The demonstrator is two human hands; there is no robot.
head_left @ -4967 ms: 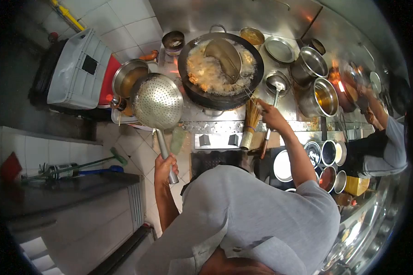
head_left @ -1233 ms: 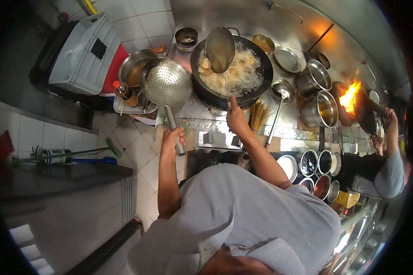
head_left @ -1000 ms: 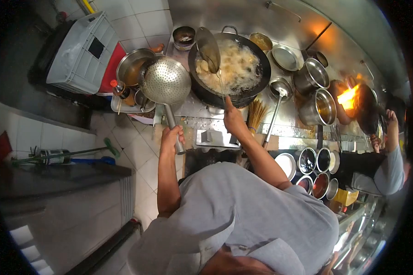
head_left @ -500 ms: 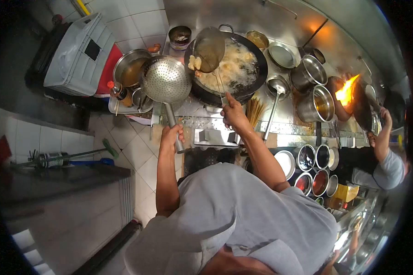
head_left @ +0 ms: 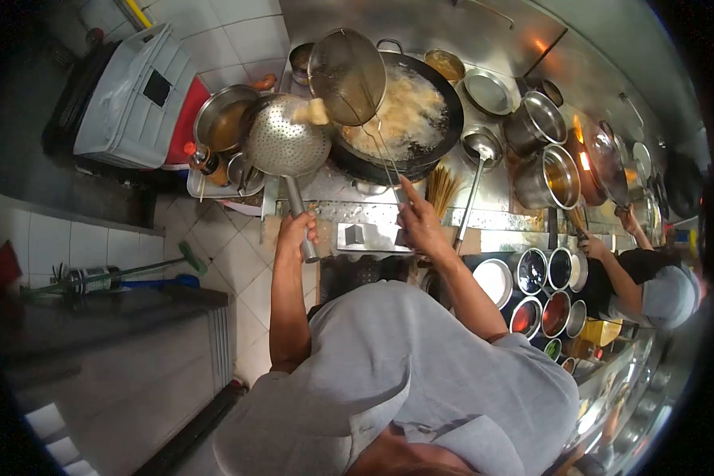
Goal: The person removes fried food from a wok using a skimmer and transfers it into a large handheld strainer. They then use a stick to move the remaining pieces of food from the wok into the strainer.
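Observation:
My left hand [head_left: 297, 232] is closed round the handle of a round perforated strainer [head_left: 282, 143], held left of the black wok [head_left: 452, 131]. In my right hand [head_left: 422, 226] is the handle of a wire-mesh skimmer [head_left: 345, 71], tipped on edge above the wok's left side. A few pale fried pieces [head_left: 312, 113] show over the strainer's right rim, smeared by motion. Foaming oil with golden pieces [head_left: 408, 103] fills the wok.
A steel ladle [head_left: 473, 190] and a bamboo brush [head_left: 442, 186] lie right of the wok. Steel pots [head_left: 559, 178] stand farther right, near a co-worker [head_left: 658, 293] at another wok with flames. At left are a pot of brown liquid [head_left: 226, 119] and a sauce bottle [head_left: 205, 160].
The skimmer has swung left and tipped up, and the pale pieces have gone from it to over the strainer. My right hand has shifted slightly right and down. The co-worker's wok has tilted.

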